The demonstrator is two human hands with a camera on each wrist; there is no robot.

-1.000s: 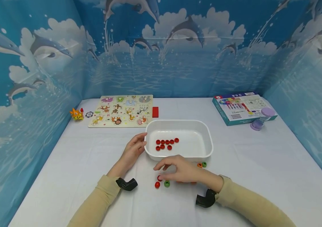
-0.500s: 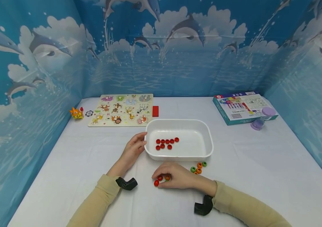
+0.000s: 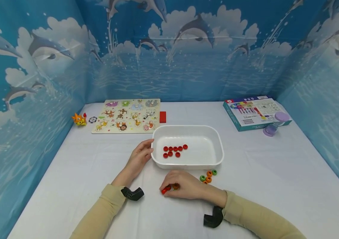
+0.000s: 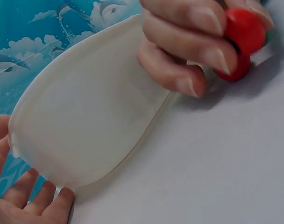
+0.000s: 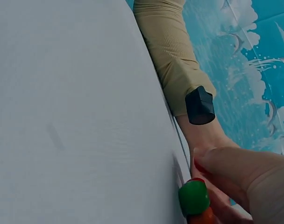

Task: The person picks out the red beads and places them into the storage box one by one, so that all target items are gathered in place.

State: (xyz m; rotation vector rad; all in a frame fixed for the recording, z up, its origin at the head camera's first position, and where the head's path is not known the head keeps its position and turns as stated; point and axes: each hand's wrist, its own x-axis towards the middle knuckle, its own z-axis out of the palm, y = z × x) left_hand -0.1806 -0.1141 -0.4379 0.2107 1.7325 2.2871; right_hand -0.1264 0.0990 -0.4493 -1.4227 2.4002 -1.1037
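My left hand rests against the left end of a white plastic tray, its fingertips at the wall and rim. Inside the tray lie several red beads, grouped toward the left. In front of the tray, my right hand pinches a red bead between thumb and fingers, low over the white cloth. A second red bead shows just below it, close to the fingertips. Under the palm side, a green bead and an orange bead are partly hidden by the hand.
Several orange and green beads lie right of the right hand. Behind the tray are an animal puzzle board, a red block and a small toy figure. A flat box and a purple-lidded container stand at back right.
My right hand has come down from in front of the tray onto the loose beads, and its thumb and fingers have closed on a red one. The left hand stays at the tray.
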